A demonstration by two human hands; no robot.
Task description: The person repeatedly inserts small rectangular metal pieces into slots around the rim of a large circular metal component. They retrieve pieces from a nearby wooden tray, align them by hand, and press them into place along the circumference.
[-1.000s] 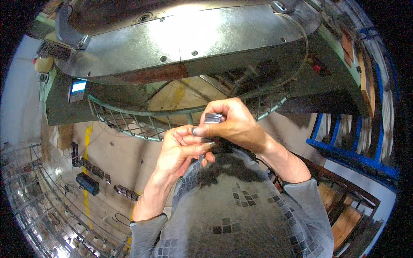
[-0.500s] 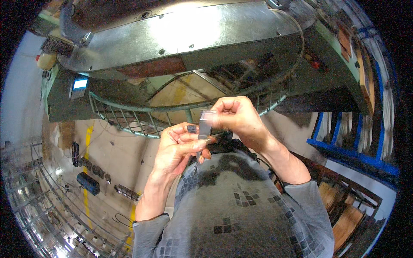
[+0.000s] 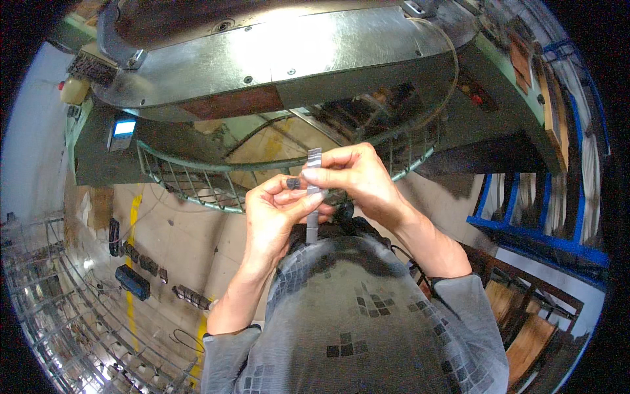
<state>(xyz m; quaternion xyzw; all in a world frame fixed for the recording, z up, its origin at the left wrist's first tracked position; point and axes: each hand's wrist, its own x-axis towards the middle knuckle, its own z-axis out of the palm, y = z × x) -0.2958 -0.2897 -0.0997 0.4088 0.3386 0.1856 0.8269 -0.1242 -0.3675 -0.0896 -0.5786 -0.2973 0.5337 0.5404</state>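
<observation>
Both hands meet in front of my body, below the machine's metal front. Between them a narrow grey strip [image 3: 312, 226], marked off in short segments, stands roughly lengthwise, its lower end near my shirt. My left hand [image 3: 269, 213] pinches its middle between thumb and fingers. The thumb and index finger of my right hand [image 3: 357, 174] close on the strip a little higher up, and its top pokes out above them. A small black piece [image 3: 293, 184] sits at my left index finger; whether it is wrapped round the finger or held there, I cannot tell.
A large machine with a shiny metal front [image 3: 289, 62] spans the far side. Under it curves a green railing [image 3: 190, 172]. A small lit screen [image 3: 123, 128] is at the left, wire racks [image 3: 59, 295] stand lower left, and a blue rack [image 3: 538, 233] stands right.
The strip has turned from a blurred, broader face to a narrow, segmented one and reaches higher. My right hand has shifted slightly left and down along it; my left thumb has moved up.
</observation>
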